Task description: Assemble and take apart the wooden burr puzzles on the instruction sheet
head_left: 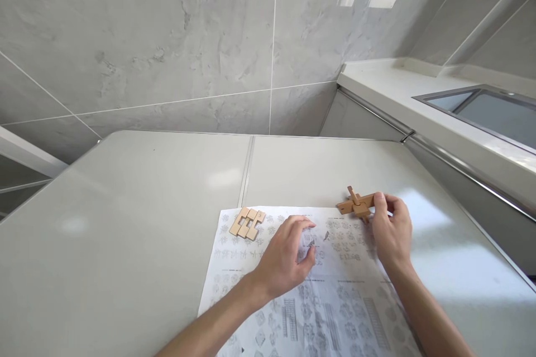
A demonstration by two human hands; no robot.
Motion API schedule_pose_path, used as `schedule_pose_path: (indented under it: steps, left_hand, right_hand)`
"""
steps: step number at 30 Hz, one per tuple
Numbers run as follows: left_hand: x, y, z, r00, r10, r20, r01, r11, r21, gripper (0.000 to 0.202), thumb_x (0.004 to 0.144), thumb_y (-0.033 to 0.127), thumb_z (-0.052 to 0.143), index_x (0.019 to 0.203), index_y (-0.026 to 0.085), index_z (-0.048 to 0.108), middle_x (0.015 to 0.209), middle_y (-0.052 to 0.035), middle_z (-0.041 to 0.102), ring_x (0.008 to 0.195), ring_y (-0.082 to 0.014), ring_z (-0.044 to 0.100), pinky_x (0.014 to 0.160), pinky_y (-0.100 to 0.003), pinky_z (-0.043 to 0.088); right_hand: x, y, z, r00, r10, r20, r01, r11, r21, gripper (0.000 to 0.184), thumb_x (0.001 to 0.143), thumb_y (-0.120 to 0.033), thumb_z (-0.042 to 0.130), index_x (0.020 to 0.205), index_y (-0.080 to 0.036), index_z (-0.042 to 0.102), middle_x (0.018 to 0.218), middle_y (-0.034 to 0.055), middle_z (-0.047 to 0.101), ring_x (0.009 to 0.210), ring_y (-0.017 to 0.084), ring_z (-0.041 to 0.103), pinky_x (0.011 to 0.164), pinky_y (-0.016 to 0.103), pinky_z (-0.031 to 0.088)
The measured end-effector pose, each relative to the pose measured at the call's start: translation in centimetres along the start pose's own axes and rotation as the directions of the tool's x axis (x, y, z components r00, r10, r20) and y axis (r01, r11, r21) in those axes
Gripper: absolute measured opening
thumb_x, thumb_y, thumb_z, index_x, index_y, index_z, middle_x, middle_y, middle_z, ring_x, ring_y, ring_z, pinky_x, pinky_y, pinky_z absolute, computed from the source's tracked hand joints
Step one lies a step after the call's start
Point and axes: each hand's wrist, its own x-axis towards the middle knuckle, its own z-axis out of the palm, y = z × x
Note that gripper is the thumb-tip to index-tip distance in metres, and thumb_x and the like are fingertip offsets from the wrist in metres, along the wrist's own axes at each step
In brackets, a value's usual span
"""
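Bright, even daylight; soft glare patches on the surface (125,223); wide-angle bending at frame edges; focus sharp.

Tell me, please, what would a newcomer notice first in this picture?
The eye goes first to the right hand, which pinches a cluster of crossed wooden puzzle pieces at the far right edge of the printed instruction sheet. The left hand is open over the middle of that sheet. A flat group of loose wooden blocks lies on the sheet's far left corner, all on a white table.
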Motion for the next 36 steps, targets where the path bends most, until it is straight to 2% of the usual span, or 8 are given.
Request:
schedule_pose_path:
  steps: [3, 7, 12, 15, 18, 23, 29, 36]
  left_hand:
    - [0.0, 0.3, -0.2, 0.999, 0.042, 0.001, -0.042, 0.999, 0.024, 0.039, 0.099, 0.016, 0.058, 0.136, 0.026, 0.054, 0.138, -0.011, 0.06, 0.13, -0.0277, 0.059, 0.108, -0.047, 0.054]
    - [0.4, 0.7, -1.6, 0.978, 0.207, 0.028, -0.209, 0.965, 0.156, 0.032, 0.101, 0.016, 0.058, 0.132, 0.026, 0.06, 0.13, -0.0103, 0.066, 0.128, -0.0288, 0.06, 0.108, -0.049, 0.053]
    - [0.3, 0.3, -5.8, 0.977, 0.208, 0.033, -0.203, 0.886, 0.417, 0.029, 0.102, 0.034, 0.065, 0.128, 0.023, 0.062, 0.13, -0.0101, 0.068, 0.134, -0.0314, 0.056, 0.112, -0.052, 0.049]
    - [-0.5, -0.7, -8.8, 0.989, 0.121, 0.08, -0.144, 0.859, 0.49, 0.05, 0.094, 0.047, 0.075, 0.136, 0.024, 0.058, 0.139, -0.0109, 0.063, 0.137, -0.0326, 0.053, 0.111, -0.05, 0.051]
    - [-1.5, -1.9, -11.0, 0.987, 0.067, 0.145, -0.134, 0.843, 0.521, 0.064, 0.09, 0.049, 0.079, 0.144, 0.027, 0.052, 0.144, -0.0101, 0.06, 0.139, -0.0316, 0.051, 0.113, -0.048, 0.049]
    - [-2.2, -3.3, -12.4, 0.985, 0.058, 0.163, -0.137, 0.838, 0.528, 0.067, 0.089, 0.043, 0.082, 0.146, 0.03, 0.05, 0.144, -0.0078, 0.062, 0.136, -0.0296, 0.054, 0.113, -0.046, 0.048]
    - [-1.3, -4.0, -12.7, 0.986, 0.068, 0.15, -0.143, 0.806, 0.575, 0.081, 0.084, 0.057, 0.083, 0.15, 0.029, 0.047, 0.145, -0.0109, 0.058, 0.13, -0.0317, 0.056, 0.109, -0.047, 0.049]
    - [0.0, -4.1, -12.4, 0.981, 0.079, 0.175, -0.166, 0.809, 0.564, 0.066, 0.078, 0.062, 0.086, 0.127, 0.024, 0.062, 0.122, -0.0087, 0.064, 0.109, -0.028, 0.063, 0.094, -0.041, 0.054]
  right_hand:
    - [-0.9, -1.6, -0.1, 0.979, -0.165, -0.119, 0.165, 0.986, -0.005, 0.03, 0.1, -0.048, 0.055, 0.106, -0.02, 0.063, 0.116, 0.0135, 0.063, 0.108, 0.03, 0.061, 0.086, 0.043, 0.05]
    - [-2.8, -3.6, -0.1, 0.854, -0.48, -0.201, 0.484, 0.875, -0.035, 0.015, 0.101, -0.036, 0.056, 0.098, -0.022, 0.061, 0.097, 0.0101, 0.067, 0.101, 0.029, 0.062, 0.086, 0.043, 0.051]
    - [-6.1, -3.9, 1.0, 0.73, -0.651, 0.207, 0.628, 0.759, 0.174, 0.008, 0.102, -0.023, 0.054, 0.101, -0.023, 0.062, 0.08, 0.0026, 0.068, 0.069, 0.019, 0.065, 0.063, 0.029, 0.05]
    - [-8.0, -3.7, 1.8, 0.585, -0.625, 0.517, 0.598, 0.763, 0.246, 0.014, 0.103, -0.019, 0.048, 0.104, -0.023, 0.062, 0.065, -0.0043, 0.058, 0.051, 0.014, 0.053, 0.05, 0.025, 0.04]
    - [-8.9, -3.8, 2.4, 0.476, -0.617, 0.627, 0.622, 0.74, 0.257, 0.018, 0.104, -0.02, 0.046, 0.101, -0.023, 0.063, 0.061, -0.0063, 0.052, 0.048, 0.013, 0.045, 0.051, 0.026, 0.035]
    - [-8.8, -3.9, 2.6, 0.494, -0.545, 0.677, 0.549, 0.8, 0.244, 0.018, 0.104, -0.022, 0.045, 0.1, -0.024, 0.062, 0.061, -0.0065, 0.048, 0.051, 0.014, 0.043, 0.054, 0.025, 0.035]
    - [-8.6, -3.8, 2.7, 0.505, -0.5, 0.703, 0.486, 0.838, 0.247, 0.017, 0.104, -0.023, 0.045, 0.098, -0.025, 0.061, 0.063, -0.0058, 0.051, 0.053, 0.014, 0.046, 0.055, 0.025, 0.036]
    - [-8.6, -3.8, 3.0, 0.505, -0.514, 0.694, 0.495, 0.83, 0.255, 0.017, 0.103, -0.021, 0.046, 0.097, -0.025, 0.061, 0.063, -0.0058, 0.052, 0.052, 0.015, 0.048, 0.055, 0.026, 0.037]
